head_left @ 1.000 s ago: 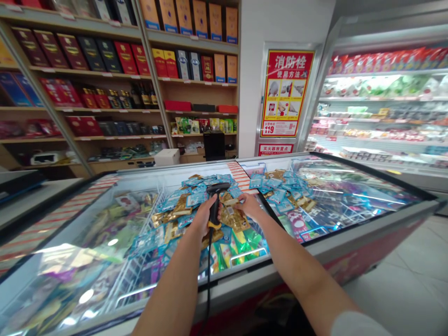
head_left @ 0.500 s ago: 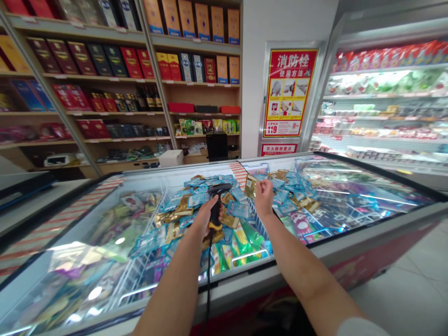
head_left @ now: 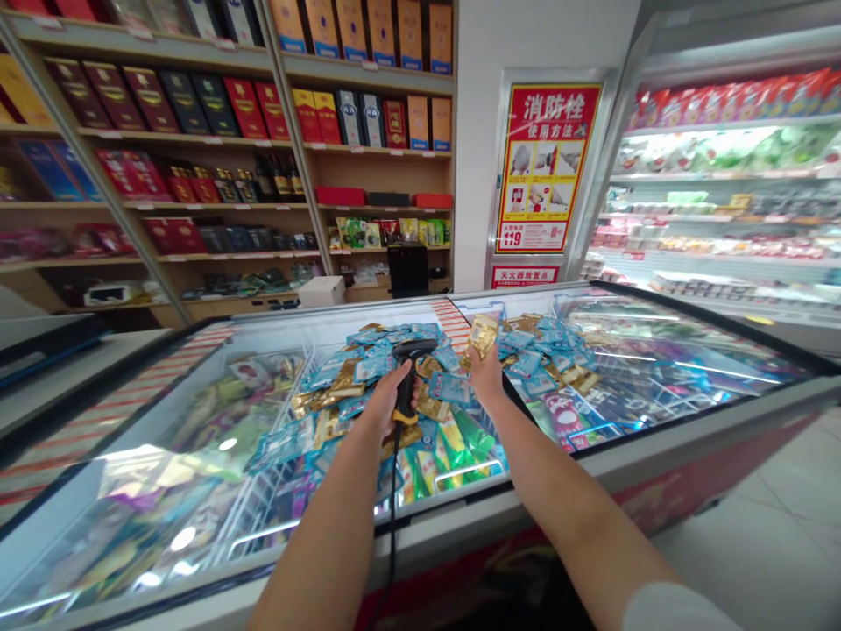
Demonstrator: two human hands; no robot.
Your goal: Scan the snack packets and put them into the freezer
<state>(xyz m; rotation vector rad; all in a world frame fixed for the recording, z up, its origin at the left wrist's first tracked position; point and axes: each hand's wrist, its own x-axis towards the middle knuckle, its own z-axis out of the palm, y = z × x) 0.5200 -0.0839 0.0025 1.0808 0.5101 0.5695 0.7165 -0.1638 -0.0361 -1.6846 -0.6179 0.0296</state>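
Note:
In my left hand (head_left: 389, 399) is a black and yellow barcode scanner (head_left: 407, 386), gripped by its handle, with the head on top and a cord running down toward me. My right hand (head_left: 484, 370) pinches a small gold packet (head_left: 483, 335) by its lower edge and holds it upright, to the right of the scanner and apart from it. Under and around both hands, blue packets (head_left: 450, 387) and gold packets (head_left: 345, 379) lie heaped on the glass top of a chest freezer (head_left: 447, 517). A second heap of blue packets (head_left: 545, 342) lies to the right.
Green and yellow packages (head_left: 453, 443) show near the freezer's front edge. Behind it stand wooden shelves with boxed goods (head_left: 246, 109), a white box (head_left: 321, 291) and a red fire-hydrant poster (head_left: 548, 166). A lit refrigerated display (head_left: 729, 188) is at the right.
The gold packet has turned in my right hand, so its shiny crinkled face shows instead of the side with a white label. My left hand and the scanner have barely moved.

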